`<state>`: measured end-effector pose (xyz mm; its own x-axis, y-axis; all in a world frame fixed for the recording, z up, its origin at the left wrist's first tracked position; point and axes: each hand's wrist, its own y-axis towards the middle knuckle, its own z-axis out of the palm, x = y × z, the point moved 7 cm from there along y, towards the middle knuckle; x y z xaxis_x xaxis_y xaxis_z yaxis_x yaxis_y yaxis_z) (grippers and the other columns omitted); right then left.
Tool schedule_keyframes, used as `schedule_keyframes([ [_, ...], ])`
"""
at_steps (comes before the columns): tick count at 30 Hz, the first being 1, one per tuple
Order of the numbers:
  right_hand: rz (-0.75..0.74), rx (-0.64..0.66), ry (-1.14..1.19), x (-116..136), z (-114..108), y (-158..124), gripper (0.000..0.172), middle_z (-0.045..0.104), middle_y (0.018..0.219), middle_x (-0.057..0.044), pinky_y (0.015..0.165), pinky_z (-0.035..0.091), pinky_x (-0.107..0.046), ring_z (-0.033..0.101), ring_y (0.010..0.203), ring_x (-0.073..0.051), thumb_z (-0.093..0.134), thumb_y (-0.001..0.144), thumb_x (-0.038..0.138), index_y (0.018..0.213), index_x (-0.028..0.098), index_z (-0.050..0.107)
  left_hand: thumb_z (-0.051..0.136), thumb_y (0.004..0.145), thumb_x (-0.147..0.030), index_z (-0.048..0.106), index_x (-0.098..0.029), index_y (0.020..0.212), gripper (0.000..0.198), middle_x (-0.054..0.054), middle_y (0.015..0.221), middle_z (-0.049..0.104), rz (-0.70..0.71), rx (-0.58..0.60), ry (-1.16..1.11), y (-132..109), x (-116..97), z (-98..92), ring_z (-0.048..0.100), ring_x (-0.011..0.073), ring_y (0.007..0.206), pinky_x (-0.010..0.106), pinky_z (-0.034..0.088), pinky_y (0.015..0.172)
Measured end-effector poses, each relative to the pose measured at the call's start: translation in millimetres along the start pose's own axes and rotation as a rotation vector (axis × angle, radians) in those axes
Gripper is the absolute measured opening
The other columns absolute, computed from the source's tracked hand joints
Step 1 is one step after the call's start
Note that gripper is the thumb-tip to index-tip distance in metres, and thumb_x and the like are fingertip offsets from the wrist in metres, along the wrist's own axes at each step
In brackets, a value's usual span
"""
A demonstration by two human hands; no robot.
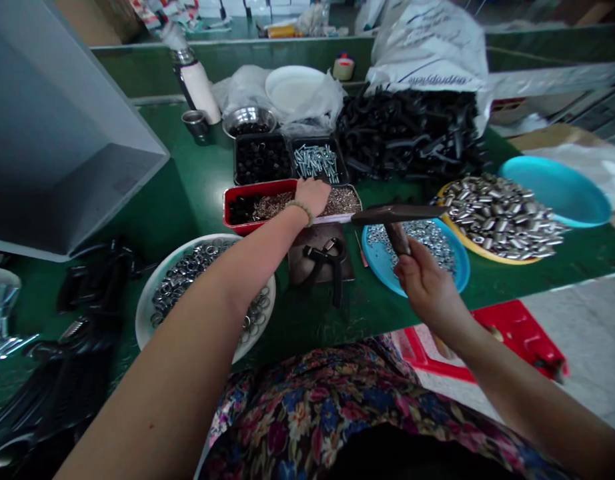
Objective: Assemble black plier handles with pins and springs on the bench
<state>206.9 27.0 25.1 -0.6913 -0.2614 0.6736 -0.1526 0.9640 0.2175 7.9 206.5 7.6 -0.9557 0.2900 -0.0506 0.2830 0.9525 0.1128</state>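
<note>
Two bare hands work over a green-topped bench (202,193). The left hand (313,195), w/ a pale bead bracelet (302,209) at the wrist, reaches forward into a red rectangular plastic tray (228,208). Its fingers bend down onto the thin silver pins (343,199) in the tray's right part. The fingertips are hidden, so can't tell if they've got hold of anything. The tray's left part holds small dark bits.

The right hand (427,288) is nearer the body, fingers wrapped tight round the brown wooden handle of a hammer (397,215). The hammer's long dark metal head lies level, above a blue round plate (460,270) of small silver parts. Btwn the hands, just in front of the red tray, sits a dark square block (307,263) w/ a black two-armed grip piece (332,257) lying on it.

Behind the red tray are two black trays side by side, one of black nuts (261,160) & one of silver screws (315,162). Left of the left forearm is a white round bowl (140,313) full of metal ring washers. Right of the blue plate is a yellow-rimmed plate (487,257) heaped w/ silver cylinders, then a turquoise plastic bowl (557,190). A big pile of black plastic handles (412,133) lies at the back, w/ a white plastic sack (427,40) behind it. A floral-print garment (312,413) fills the bottom edge.
</note>
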Motion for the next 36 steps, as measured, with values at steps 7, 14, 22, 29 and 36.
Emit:
schedule_keyframes([
  [7, 0.038, -0.001, 0.062, -24.4, 9.9, 2.4, 0.048, 0.07, 0.084, -0.009, 0.062, 0.055, -0.039, 0.068, 0.071, -0.025, 0.038, 0.095, 0.046, 0.135, 0.022, 0.049, 0.042, 0.093, -0.024, 0.066, -0.011, 0.106, 0.03, 0.015, 0.111, 0.065, -0.098, -0.062, -0.102, -0.8, 11.8, -6.5, 0.059, 0.0248, 0.104, 0.036, 0.042, 0.092],
  [14, 0.076, 0.007, 0.071, -38.7, 14.0, -6.9, 0.048, 0.071, 0.086, -0.01, 0.063, 0.055, -0.039, 0.069, 0.073, -0.025, 0.037, 0.095, 0.046, 0.133, 0.02, 0.051, 0.046, 0.091, -0.018, 0.063, -0.009, 0.106, 0.024, 0.012, 0.101, 0.07, -0.137, -0.205, -0.476, -29.6, 16.7, -15.9, 0.063, 0.0175, 0.097, 0.029, 0.046, 0.091],
  [22, 0.085, 0.018, 0.089, -43.1, 17.5, -10.0, 0.05, 0.071, 0.084, -0.011, 0.064, 0.055, -0.039, 0.069, 0.073, -0.026, 0.036, 0.095, 0.046, 0.133, 0.017, 0.05, 0.055, 0.09, -0.026, 0.066, -0.012, 0.089, 0.017, 0.007, 0.098, 0.065, 0.026, -0.162, -0.582, -124.0, -28.7, -3.2, 0.062, 0.0147, 0.089, 0.027, 0.049, 0.087],
  [29, 0.079, 0.015, 0.083, -36.4, 19.4, -9.3, 0.049, 0.071, 0.085, -0.011, 0.064, 0.055, -0.038, 0.068, 0.072, -0.025, 0.037, 0.095, 0.045, 0.132, 0.017, 0.052, 0.047, 0.095, -0.033, 0.066, -0.011, 0.087, 0.029, 0.009, 0.098, 0.062, 0.126, -0.138, -0.25, -145.7, -42.8, 23.4, 0.059, 0.0176, 0.091, 0.03, 0.05, 0.085],
  [36, 0.074, 0.012, 0.109, -38.7, 22.3, -15.6, 0.047, 0.071, 0.085, -0.009, 0.066, 0.055, -0.037, 0.068, 0.074, -0.023, 0.038, 0.095, 0.044, 0.132, 0.018, 0.051, 0.046, 0.095, -0.03, 0.066, -0.011, 0.084, 0.03, 0.011, 0.095, 0.061, 0.23, -0.156, -0.009, -146.1, -53.1, 22.3, 0.058, 0.0201, 0.088, 0.032, 0.05, 0.078],
])
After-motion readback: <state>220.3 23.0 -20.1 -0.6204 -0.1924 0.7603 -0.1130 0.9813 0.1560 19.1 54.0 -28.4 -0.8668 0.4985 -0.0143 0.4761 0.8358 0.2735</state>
